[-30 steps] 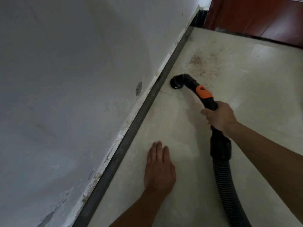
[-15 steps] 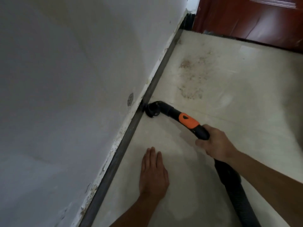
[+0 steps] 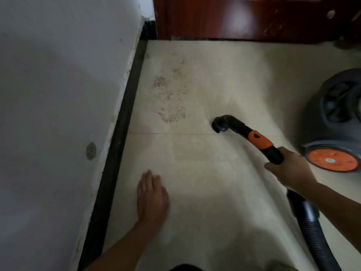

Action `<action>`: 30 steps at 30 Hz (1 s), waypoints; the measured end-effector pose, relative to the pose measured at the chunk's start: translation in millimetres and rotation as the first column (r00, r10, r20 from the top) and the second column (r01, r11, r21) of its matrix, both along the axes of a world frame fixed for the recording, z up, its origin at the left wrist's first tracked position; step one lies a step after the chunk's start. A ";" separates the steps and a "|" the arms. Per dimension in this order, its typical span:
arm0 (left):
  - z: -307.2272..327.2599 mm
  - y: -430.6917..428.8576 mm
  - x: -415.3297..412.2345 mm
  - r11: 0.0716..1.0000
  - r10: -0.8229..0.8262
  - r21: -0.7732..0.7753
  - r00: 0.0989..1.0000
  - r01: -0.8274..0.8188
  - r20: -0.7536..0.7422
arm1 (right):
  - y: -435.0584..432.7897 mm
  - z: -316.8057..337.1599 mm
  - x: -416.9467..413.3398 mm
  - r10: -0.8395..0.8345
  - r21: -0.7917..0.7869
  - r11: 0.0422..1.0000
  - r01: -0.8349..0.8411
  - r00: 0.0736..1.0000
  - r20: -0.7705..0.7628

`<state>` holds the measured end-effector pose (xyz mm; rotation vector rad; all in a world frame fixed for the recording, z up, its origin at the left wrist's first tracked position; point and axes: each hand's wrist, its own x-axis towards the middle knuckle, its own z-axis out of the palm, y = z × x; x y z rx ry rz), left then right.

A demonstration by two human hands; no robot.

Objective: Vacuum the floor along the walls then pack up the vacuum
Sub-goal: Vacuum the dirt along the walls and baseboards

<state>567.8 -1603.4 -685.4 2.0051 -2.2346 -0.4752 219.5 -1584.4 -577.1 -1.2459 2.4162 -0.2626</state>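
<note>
The vacuum nozzle (image 3: 220, 125) is down on the floor (image 3: 205, 192), near a dirt patch (image 3: 170, 98) and well apart from the skirting (image 3: 125, 122). The right grip (image 3: 289, 171) curls round its black wand (image 3: 273, 153) behind the orange collar (image 3: 258, 139); the left grip (image 3: 152, 196) lies flat on the floor, empty.

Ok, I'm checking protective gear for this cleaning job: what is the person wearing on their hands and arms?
Nothing that shows. The left hand and right hand are bare, no gloves. Both forearms are uncovered up to the picture's edge, so no sleeve is in view. No watch or band shows at either wrist; a thin ring would be too blurred to tell.
</note>
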 end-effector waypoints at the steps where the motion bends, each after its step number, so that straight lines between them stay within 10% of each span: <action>1: 1.2 -20.5 -5.0 1.000 0.023 -0.006 1.000 -0.023 0.010 | -0.2 -6.7 1.8 0.010 -0.012 1.000 -0.010 1.000 0.021; 8: -24.2 -109.9 -45.5 0.881 0.463 -0.093 0.886 -0.463 -0.026 | -28.0 -26.3 -3.9 -0.008 -0.105 0.994 0.014 0.998 0.065; 30: -35.8 -116.3 -53.6 0.880 0.471 0.008 0.874 -0.475 0.118 | -127.8 -27.5 36.8 0.163 0.001 0.986 -0.167 0.964 0.211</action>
